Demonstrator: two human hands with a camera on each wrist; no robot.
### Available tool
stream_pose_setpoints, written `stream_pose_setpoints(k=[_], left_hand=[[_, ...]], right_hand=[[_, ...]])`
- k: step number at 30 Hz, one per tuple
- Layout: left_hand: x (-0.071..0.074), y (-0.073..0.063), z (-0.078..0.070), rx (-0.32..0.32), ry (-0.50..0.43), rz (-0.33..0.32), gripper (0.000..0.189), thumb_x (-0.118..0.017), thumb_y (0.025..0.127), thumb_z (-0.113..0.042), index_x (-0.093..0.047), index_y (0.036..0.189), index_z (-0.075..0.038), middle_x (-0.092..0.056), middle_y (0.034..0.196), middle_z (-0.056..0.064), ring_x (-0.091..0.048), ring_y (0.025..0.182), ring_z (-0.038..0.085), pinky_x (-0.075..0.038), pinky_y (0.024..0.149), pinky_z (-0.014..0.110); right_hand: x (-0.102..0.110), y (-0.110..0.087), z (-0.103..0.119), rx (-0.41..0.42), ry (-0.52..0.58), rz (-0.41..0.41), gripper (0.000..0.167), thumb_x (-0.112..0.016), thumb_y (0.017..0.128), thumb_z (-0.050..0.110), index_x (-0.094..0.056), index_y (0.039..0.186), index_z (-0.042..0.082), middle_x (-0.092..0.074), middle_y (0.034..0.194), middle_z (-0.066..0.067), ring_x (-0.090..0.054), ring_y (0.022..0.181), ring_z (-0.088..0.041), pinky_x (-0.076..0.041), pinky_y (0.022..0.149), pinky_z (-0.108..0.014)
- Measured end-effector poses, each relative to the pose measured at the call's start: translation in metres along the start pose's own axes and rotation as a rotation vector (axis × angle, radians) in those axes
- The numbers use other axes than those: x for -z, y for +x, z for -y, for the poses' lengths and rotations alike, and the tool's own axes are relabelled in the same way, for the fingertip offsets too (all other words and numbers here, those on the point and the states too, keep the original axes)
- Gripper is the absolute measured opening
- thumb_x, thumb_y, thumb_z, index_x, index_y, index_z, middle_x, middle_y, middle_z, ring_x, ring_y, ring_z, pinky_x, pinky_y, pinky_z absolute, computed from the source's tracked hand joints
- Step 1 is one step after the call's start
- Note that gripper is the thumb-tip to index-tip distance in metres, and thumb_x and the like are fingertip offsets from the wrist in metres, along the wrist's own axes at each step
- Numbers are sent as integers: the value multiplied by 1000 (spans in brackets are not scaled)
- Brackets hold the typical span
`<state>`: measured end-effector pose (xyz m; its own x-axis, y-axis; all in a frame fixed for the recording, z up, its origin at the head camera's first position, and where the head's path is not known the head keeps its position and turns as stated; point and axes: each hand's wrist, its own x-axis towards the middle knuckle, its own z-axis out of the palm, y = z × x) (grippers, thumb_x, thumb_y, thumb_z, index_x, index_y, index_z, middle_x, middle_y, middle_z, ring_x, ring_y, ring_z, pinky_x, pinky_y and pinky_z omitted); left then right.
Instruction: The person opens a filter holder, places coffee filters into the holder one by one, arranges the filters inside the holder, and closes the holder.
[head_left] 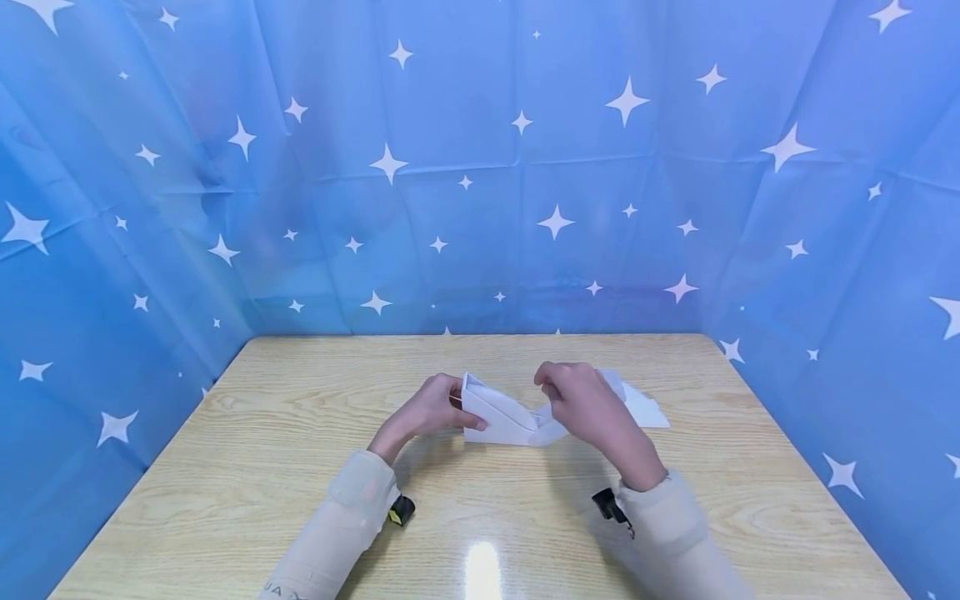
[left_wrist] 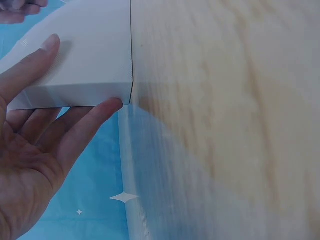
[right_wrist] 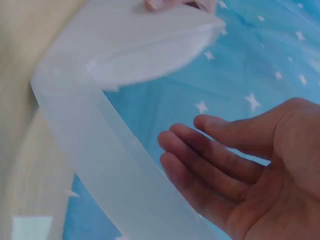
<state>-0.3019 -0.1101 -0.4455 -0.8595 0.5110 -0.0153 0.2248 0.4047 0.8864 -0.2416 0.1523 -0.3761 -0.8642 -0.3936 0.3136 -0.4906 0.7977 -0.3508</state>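
Observation:
A white, partly folded cardboard box (head_left: 498, 417) with a curved slanting edge stands near the middle of the table. My left hand (head_left: 438, 404) grips its left end; in the left wrist view the thumb of the left hand (left_wrist: 37, 145) lies on the broad face, with fingers under the narrow side. From the box a long white flap (right_wrist: 120, 160) stretches to the right. Beside this flap is my right hand (head_left: 588, 404), its fingers slightly bent and holding nothing in the right wrist view. Whether a fingertip touches the flap's edge, I cannot tell.
White cardboard (head_left: 645, 408) shows beyond my right hand, partly hidden by it. The wood-grain table (head_left: 300, 417) is bounded at the back and sides by a blue star-patterned curtain (head_left: 450, 208).

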Motion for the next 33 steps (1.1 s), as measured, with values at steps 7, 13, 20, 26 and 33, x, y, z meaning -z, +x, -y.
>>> stream_pose_setpoints(k=[7, 13, 20, 26, 33], left_hand=[[0, 0, 0, -1, 1, 3, 37, -90, 81, -16, -73, 113, -8, -78, 103, 7, -73, 87, 16, -64, 75, 41], [0, 0, 0, -4, -1, 5, 37, -90, 81, -15, -73, 113, -7, -78, 103, 8, -74, 87, 17, -64, 75, 41], [0, -1, 0, 2, 1, -2, 37, -90, 80, -15, -74, 113, -8, -79, 103, 8, -74, 87, 17, -64, 75, 38], [0, 0, 0, -11, 46, -16, 35, -90, 79, -15, -75, 110, -8, -79, 101, 7, -74, 86, 14, -61, 75, 30], [1, -1, -2, -8, 67, -27, 36, -91, 79, -16, -75, 109, -7, -79, 100, 7, -74, 86, 14, -60, 75, 28]], right_hand=[[23, -4, -11, -16, 14, -121, 13, -66, 97, 1, -76, 104, 5, -78, 93, -9, -66, 69, -14, -54, 64, -34], [39, -8, -23, -48, 12, -196, 12, -65, 98, 3, -75, 105, 4, -78, 94, -12, -72, 78, -25, -59, 71, -43], [52, -13, -37, -105, 49, -231, 15, -62, 102, 7, -74, 108, 2, -77, 97, -15, -73, 84, -31, -59, 76, -50], [55, -16, -57, -153, 74, -235, 19, -58, 105, 11, -74, 108, 2, -76, 97, -16, -72, 88, -33, -58, 77, -51], [54, -18, -77, -217, 80, -186, 23, -54, 106, 14, -73, 111, 1, -75, 96, -16, -68, 85, -29, -53, 74, -44]])
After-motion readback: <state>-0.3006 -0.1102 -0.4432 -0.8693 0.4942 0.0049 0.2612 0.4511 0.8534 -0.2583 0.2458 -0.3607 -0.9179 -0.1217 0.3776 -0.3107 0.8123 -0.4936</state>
